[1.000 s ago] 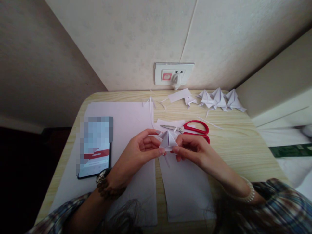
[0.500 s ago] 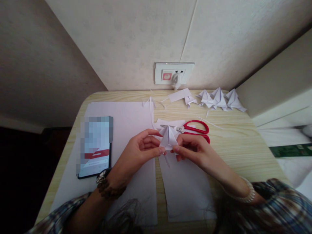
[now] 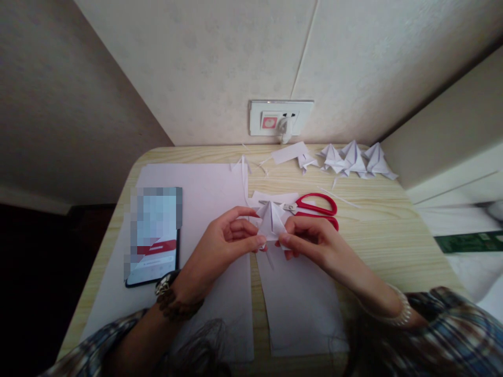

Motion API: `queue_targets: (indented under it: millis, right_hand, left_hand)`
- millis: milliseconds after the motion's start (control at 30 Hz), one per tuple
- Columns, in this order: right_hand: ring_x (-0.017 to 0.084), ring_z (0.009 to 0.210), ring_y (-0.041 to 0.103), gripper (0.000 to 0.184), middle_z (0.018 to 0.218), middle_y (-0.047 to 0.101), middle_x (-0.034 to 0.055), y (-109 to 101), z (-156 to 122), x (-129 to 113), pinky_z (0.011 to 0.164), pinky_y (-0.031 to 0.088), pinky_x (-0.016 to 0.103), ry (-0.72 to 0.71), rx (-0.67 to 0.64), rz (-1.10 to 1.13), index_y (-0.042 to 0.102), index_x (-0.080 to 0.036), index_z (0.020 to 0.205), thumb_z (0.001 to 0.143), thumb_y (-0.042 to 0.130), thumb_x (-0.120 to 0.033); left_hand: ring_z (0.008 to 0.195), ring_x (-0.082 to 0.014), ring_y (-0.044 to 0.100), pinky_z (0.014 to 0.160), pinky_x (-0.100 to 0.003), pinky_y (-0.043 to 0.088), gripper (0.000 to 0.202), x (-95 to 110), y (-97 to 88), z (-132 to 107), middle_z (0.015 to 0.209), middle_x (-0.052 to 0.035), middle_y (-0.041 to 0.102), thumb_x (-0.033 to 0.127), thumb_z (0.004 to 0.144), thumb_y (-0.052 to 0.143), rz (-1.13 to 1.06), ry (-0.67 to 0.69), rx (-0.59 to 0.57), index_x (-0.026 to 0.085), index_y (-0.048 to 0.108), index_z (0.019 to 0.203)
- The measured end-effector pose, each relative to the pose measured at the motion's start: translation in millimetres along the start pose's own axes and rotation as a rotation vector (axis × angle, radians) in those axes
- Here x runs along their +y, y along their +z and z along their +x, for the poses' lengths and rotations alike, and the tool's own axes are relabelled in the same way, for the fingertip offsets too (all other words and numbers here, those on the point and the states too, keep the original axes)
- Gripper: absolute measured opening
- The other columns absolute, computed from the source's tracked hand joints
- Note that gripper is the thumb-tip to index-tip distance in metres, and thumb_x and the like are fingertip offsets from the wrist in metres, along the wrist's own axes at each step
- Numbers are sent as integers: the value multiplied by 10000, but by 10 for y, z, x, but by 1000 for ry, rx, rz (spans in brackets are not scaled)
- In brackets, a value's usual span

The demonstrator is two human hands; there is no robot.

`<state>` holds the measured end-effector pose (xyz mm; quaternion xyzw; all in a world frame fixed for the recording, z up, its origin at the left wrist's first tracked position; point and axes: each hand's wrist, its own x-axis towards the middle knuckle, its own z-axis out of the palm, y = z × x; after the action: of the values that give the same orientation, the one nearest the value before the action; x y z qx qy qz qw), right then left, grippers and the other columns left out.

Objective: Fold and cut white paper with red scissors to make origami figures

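Note:
Both hands hold a small folded white paper piece [image 3: 272, 220] just above the table's middle. My left hand [image 3: 223, 243] pinches its lower left edge between thumb and fingers. My right hand [image 3: 310, 241] pinches its lower right edge. The piece is pointed at the top, like a little tent, and a thin paper strip hangs from under it. Red-handled scissors [image 3: 314, 205] lie on the table just behind the hands, partly hidden by the paper piece.
A phone [image 3: 155, 235] rests on a large white sheet [image 3: 204, 193] at the left. Another white sheet [image 3: 298, 303] lies under my right forearm. Three folded paper figures [image 3: 356, 159] and paper scraps [image 3: 288, 154] sit at the wooden table's [image 3: 393, 230] back edge, below a wall socket [image 3: 280, 118].
The folded paper piece has been tipped up slightly and shifted a little away from me between the fingertips. The hands have barely moved.

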<state>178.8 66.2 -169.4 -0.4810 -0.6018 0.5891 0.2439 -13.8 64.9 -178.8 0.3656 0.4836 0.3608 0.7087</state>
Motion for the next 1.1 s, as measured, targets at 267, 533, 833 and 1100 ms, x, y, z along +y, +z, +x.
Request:
queue_targets:
  millis: [267,533,833,1100]
  right_hand:
    - [126,574,484,413,580,550,-11,11,0,5,542,338,258,0,-5,1,531,-186,608,818,597,-536]
    - [125,570,478,410,577,547,-12,13,5,12,538,333,257,-13,5,-12,528,-190,609,823,591,-534]
    - [120,571,468,384,572,535,-18,-5,1,12,553,328,259,-51,36,-21,530,-186,604,856,581,-471]
    - [120,566,471,384,572,541,-16,3,17,4,554,335,260,-49,48,22,529,-188,605,847,590,-479]
  left_hand:
    - [615,-123,654,619,-214,490,414,25,8,-12,628,58,680,113,583,808,-22,-6,-1,183,592,929]
    - [642,-132,669,666,-244,510,411,0,1,-1,676,56,672,149,590,812,-31,1,3,191,604,942]
    - [781,-162,705,749,-244,522,360,1,-10,-15,847,-18,751,156,674,765,-54,26,-38,185,622,1003]
    - [780,-143,703,758,-218,522,373,18,-18,-12,864,-11,758,161,677,780,-60,27,-48,190,637,1019]
